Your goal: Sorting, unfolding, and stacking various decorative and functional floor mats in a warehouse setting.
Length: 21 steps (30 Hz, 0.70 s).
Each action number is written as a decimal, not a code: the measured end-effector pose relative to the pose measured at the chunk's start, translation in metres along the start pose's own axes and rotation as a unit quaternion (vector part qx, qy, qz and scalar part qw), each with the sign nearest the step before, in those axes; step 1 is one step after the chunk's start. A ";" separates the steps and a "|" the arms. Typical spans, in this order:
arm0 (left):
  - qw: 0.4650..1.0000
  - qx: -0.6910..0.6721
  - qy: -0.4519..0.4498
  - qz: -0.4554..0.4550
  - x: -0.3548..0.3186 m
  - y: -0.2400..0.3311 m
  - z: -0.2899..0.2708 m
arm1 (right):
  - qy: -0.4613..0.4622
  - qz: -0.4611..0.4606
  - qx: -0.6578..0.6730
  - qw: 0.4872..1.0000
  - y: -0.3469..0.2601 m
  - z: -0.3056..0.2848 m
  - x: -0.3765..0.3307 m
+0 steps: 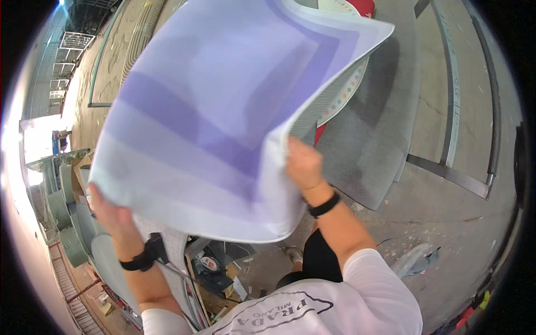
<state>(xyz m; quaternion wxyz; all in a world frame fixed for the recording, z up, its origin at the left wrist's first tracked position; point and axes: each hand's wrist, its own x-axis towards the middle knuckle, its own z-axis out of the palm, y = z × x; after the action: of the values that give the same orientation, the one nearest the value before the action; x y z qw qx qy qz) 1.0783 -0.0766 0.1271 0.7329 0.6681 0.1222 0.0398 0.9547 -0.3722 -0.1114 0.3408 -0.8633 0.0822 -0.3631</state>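
Note:
A large mat [218, 106] with bands of purple, lilac and white is held up in front of me and curls at its right side. My left hand [113, 215] grips its lower left edge, slightly blurred, with the fingers partly behind it. My right hand [304, 163] is closed round the mat's right edge, where the grey underside folds into view. Behind the mat lies a white mat with coloured dots [341, 95], with red material showing beside it. Both rest on a grey, carpet-like surface [365, 151], mostly hidden on the left.
A metal frame [449, 176] lies on the concrete floor at the right. A clear plastic bag [416, 259] is on the floor near my right arm. Tools and scraps fill a cluttered box [223, 273] below the mat. Green rounded bins [70, 240] stand at the left.

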 end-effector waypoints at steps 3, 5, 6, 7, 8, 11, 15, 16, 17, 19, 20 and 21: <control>1.000 0.022 0.016 0.011 -0.002 0.027 0.013 | 0.039 -0.068 0.137 0.987 -0.042 0.034 0.028; 0.998 0.040 0.043 0.022 0.006 0.019 0.023 | 0.048 -0.059 0.152 0.986 -0.043 0.053 0.036; 0.992 0.086 0.080 0.051 0.013 0.012 0.021 | 0.053 -0.055 0.173 0.982 -0.042 0.061 0.038; 0.980 0.134 0.118 0.085 0.019 0.007 0.016 | 0.055 -0.050 0.177 0.981 -0.034 0.069 0.032; 0.961 0.216 0.147 0.090 0.034 -0.001 -0.004 | -0.028 0.016 0.073 0.997 -0.019 0.082 0.015; 0.988 0.113 0.103 -0.001 0.063 -0.046 -0.068 | -0.086 0.310 0.037 0.946 0.031 0.103 -0.033; 0.983 0.103 0.144 -0.049 0.055 -0.101 -0.057 | -0.103 0.394 -0.088 0.909 0.083 0.091 -0.076; 0.989 0.039 0.119 -0.081 0.054 -0.103 -0.059 | -0.101 0.462 -0.115 0.873 0.085 0.090 -0.076; 0.989 -0.025 0.093 -0.109 0.053 -0.102 -0.062 | -0.106 0.455 -0.113 0.877 0.089 0.090 -0.075; 0.987 -0.071 0.065 -0.131 0.052 -0.093 -0.068 | -0.055 0.566 0.051 0.821 0.099 0.093 -0.070; 0.982 -0.109 0.030 -0.153 0.049 -0.083 -0.069 | -0.020 0.577 -0.006 0.816 0.095 0.097 -0.076; 0.982 -0.118 0.031 -0.146 0.043 -0.075 -0.062 | -0.020 0.569 -0.003 0.822 0.095 0.099 -0.081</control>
<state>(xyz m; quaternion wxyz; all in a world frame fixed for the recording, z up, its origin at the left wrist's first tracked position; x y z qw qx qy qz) 1.0971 -0.0146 0.0431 0.8001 0.5506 0.2356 -0.0332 0.9735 -0.3601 -0.2696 0.4855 -0.6713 0.5532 -0.0876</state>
